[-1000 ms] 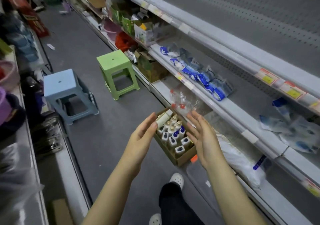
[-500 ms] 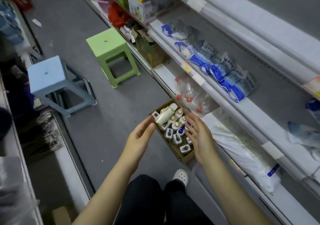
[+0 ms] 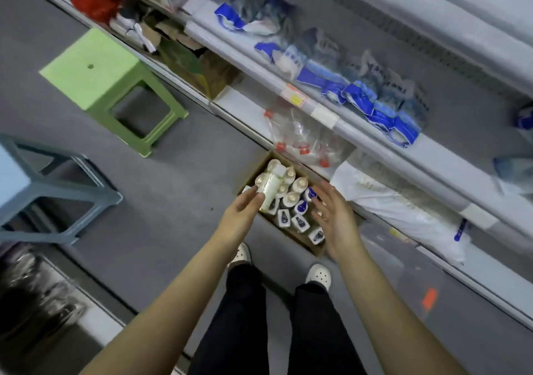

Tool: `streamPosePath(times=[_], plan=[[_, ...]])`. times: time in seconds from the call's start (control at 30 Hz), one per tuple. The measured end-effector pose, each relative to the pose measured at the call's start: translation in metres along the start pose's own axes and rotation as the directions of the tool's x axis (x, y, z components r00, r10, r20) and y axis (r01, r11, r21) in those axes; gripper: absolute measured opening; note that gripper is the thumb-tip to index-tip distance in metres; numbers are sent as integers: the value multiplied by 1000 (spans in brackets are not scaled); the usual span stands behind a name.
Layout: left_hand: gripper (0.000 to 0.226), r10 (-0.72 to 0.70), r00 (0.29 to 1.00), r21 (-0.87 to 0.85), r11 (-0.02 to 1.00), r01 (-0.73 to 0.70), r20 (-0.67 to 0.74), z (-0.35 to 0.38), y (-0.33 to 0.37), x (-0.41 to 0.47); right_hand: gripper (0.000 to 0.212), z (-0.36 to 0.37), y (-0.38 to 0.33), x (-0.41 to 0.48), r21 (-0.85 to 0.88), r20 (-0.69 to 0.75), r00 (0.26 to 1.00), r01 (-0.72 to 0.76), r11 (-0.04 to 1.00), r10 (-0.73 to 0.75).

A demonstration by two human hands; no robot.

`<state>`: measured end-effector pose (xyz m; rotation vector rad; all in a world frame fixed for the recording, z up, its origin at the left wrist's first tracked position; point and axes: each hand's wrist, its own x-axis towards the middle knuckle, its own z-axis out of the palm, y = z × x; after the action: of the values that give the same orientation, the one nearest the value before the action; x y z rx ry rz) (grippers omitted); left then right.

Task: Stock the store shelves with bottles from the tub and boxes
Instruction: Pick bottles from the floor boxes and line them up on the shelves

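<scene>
A brown cardboard box stands on the grey floor against the bottom shelf. Several small white bottles with dark labels stand in it, and a pale wrapped pack of bottles lies across their tops. My left hand is at the box's left side, fingers apart, fingertips touching the pack. My right hand hovers over the box's right side, palm inward, fingers spread and holding nothing. The bottom shelf and the shelf above it run along the right.
A bag of clear bottles with orange caps and a white sack lie on the bottom shelf. Blue-and-white packets lie on the shelf above. A green stool and a blue stool stand in the aisle. My feet are just behind the box.
The view has tilted down towards the floor. Both hands have dropped closer to the box, and my left fingertips have reached the wrapped pack.
</scene>
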<state>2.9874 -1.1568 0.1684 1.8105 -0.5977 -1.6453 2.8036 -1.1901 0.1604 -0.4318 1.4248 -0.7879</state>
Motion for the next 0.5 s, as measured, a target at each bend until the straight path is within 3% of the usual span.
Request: streamPosePath(times=[0.27, 0.5], plan=[[54, -116, 992, 79, 990, 113, 41, -17, -40, 107, 39, 21, 54, 82, 83, -64, 995, -73, 994, 79], [53, -177, 984, 67, 982, 178, -20, -10, -112, 174, 35, 5, 123, 162, -23, -49, 987, -156, 987, 155]])
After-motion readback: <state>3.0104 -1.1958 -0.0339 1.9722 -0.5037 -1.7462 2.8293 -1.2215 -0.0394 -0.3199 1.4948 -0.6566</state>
